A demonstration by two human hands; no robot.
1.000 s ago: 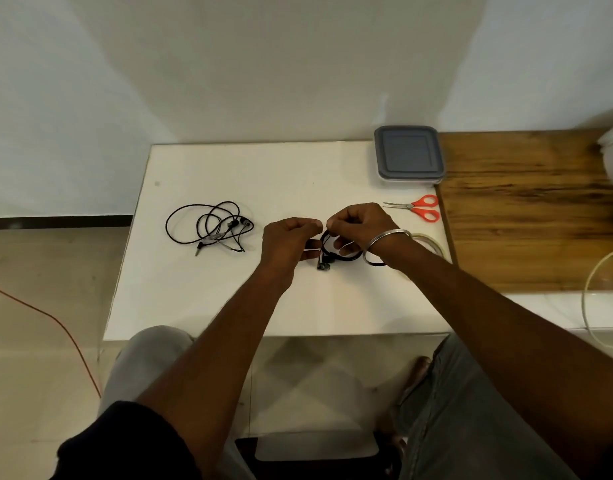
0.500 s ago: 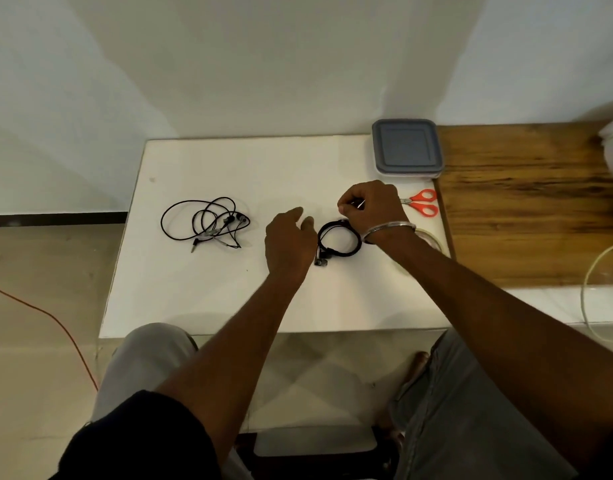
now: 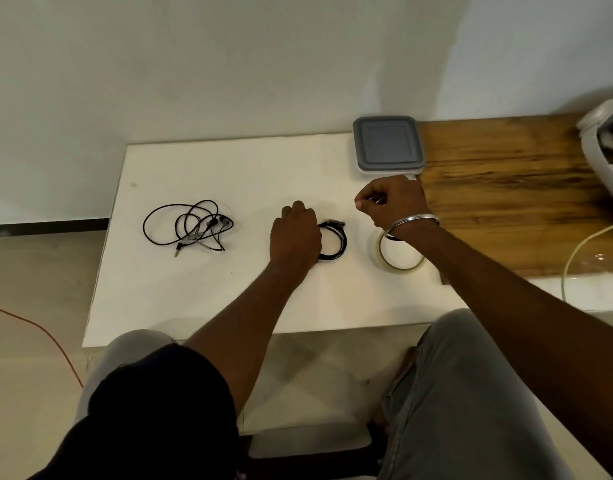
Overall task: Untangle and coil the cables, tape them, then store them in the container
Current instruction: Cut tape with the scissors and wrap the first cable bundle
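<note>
Head: left hand (image 3: 294,237) now holds coiled cable (image 3: 333,223).

What we're wearing right now
Black short sleeve (image 3: 152,410) on our left arm, grey trousers (image 3: 471,393), a thin silver bangle (image 3: 414,221) just behind our right hand (image 3: 391,206).
</note>
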